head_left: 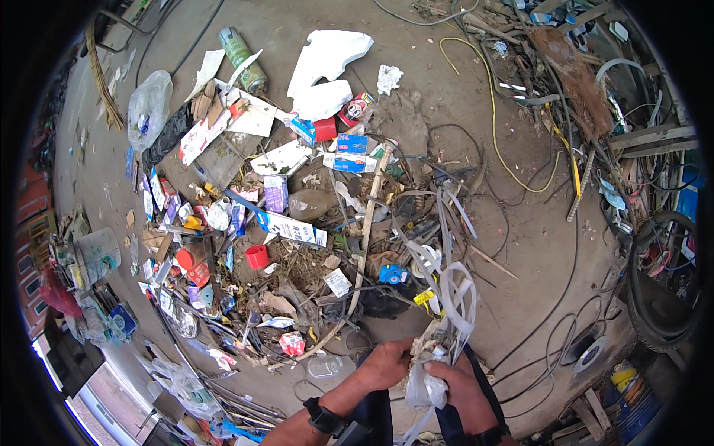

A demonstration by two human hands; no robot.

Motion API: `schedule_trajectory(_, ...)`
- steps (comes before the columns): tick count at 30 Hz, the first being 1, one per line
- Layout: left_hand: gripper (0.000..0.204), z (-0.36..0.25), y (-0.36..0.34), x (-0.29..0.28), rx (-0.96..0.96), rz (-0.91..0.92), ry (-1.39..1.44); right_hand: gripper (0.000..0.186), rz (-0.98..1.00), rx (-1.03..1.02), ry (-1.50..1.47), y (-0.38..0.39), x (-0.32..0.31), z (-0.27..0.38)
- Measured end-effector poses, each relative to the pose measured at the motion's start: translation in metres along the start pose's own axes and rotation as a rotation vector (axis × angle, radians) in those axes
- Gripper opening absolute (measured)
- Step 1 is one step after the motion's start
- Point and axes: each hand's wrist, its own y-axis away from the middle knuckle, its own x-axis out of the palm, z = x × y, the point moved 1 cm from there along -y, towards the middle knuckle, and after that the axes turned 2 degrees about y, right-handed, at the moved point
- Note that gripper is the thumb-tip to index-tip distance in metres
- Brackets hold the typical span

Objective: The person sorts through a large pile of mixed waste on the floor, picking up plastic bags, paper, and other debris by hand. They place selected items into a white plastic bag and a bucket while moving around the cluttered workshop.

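Both my hands work at the lower middle, over a heap of mixed rubbish. In my right hand is a crumpled white plastic bag, with the thumb pressed across it. My left hand is closed against the left side of the same bundle, its fingertips partly hidden. Long whitish plastic strapping loops up from the bundle and trails over the heap's right side. Close by lie a yellow plastic piece, a blue plastic piece and a clear plastic container.
The heap holds flattened cartons, a red cup and a long wooden stick. White foam and a green can lie beyond. Cables cross the floor rightward, near a black tyre and scrap wood.
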Motion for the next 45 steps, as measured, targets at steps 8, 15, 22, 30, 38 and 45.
schedule_trajectory(8, 0.026, 0.03, -0.005, 0.009, -0.062, -0.029, 0.093, 0.046, -0.046, 0.156, -0.008, 0.001, -0.005, -0.013)
schedule_trajectory(15, 0.029, 0.032, -0.013, 0.015, 0.121, -0.17, -0.01, 0.039, -0.118, 0.114, -0.041, -0.008, -0.008, -0.025)
schedule_trajectory(22, 0.028, 0.061, -0.041, -0.023, -0.081, -0.352, -0.012, 0.041, -0.28, -0.091, -0.066, -0.015, -0.016, -0.017)
schedule_trajectory(30, 0.045, 0.086, -0.132, -0.033, 0.053, -0.681, -0.539, 0.042, -0.357, -0.128, -0.069, -0.016, -0.02, -0.005)
schedule_trajectory(38, 0.049, 0.085, -0.159, -0.038, -0.138, -0.708, -0.516, 0.042, -0.332, -0.123, -0.028, -0.016, -0.018, 0.001)
schedule_trajectory(45, 0.045, 0.08, -0.093, -0.057, 0.149, -0.913, -0.46, 0.046, -0.291, -0.11, -0.129, -0.018, -0.009, 0.003)
